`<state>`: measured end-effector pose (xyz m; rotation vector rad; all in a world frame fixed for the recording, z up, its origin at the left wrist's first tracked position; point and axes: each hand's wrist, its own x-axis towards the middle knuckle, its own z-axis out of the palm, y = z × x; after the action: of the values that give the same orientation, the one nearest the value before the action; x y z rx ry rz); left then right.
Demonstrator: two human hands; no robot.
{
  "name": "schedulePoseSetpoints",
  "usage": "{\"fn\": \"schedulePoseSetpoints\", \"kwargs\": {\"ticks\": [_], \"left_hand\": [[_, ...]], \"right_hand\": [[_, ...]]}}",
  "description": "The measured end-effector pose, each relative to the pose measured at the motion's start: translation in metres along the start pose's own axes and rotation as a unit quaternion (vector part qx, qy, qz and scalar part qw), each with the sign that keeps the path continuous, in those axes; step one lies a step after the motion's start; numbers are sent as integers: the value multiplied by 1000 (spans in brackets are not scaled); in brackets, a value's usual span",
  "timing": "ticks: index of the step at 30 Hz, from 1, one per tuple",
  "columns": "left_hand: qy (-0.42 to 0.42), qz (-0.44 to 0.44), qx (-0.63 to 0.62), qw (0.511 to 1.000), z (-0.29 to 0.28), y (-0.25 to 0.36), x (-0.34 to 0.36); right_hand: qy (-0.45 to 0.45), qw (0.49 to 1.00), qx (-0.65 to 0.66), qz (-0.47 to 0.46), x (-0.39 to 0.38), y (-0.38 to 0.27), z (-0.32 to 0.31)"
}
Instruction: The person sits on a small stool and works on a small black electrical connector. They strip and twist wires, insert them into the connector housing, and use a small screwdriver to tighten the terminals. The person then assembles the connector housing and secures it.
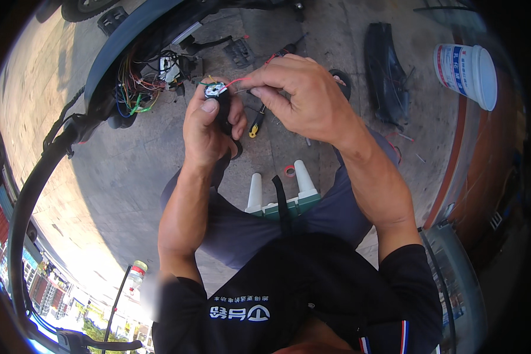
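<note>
My left hand (202, 133) is closed round a small black cylindrical part (223, 112). The part's whitish round end (214, 89) faces up and has thin wires at it, among them green and yellow ones. A red wire (236, 81) runs from that end to my right hand (310, 97), whose thumb and index finger are pinched together at it. Something thin shows at those fingertips too, too small to name. Below the hands, a screwdriver (256, 123) with a yellow and black handle lies on the ground.
Left, a two-wheeler's dark frame (94, 79) has an exposed bundle of coloured wires (137, 88). A black pedal (239, 53), a long black panel (386, 71) and a white bucket (466, 74) stand or lie ahead. A roll of red tape (289, 171) sits by a green and white stool (304, 203).
</note>
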<state>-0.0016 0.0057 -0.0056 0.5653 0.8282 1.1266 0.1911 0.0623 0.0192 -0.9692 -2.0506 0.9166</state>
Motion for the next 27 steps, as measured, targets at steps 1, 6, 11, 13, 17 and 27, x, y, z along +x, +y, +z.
{"fn": "schedulePoseSetpoints", "kwargs": {"ticks": [1, 6, 11, 13, 17, 27], "left_hand": [[11, 5, 32, 999, 0, 0, -1], [15, 49, 267, 962, -5, 5, 0], [21, 31, 384, 922, -5, 10, -1], [6, 5, 395, 919, -3, 14, -1], [-10, -17, 416, 909, 0, 18, -2], [-40, 19, 470, 882, -1, 16, -2]], "right_hand": [[-4, 1000, -4, 6, 0, 0, -3], [-76, 993, 24, 85, -3, -3, -24], [-82, 995, -36, 38, -2, -1, -24], [-74, 992, -97, 17, -2, -1, -22], [-53, 985, -161, 26, -3, -3, -18], [-81, 985, -152, 30, -3, -5, -13]]}}
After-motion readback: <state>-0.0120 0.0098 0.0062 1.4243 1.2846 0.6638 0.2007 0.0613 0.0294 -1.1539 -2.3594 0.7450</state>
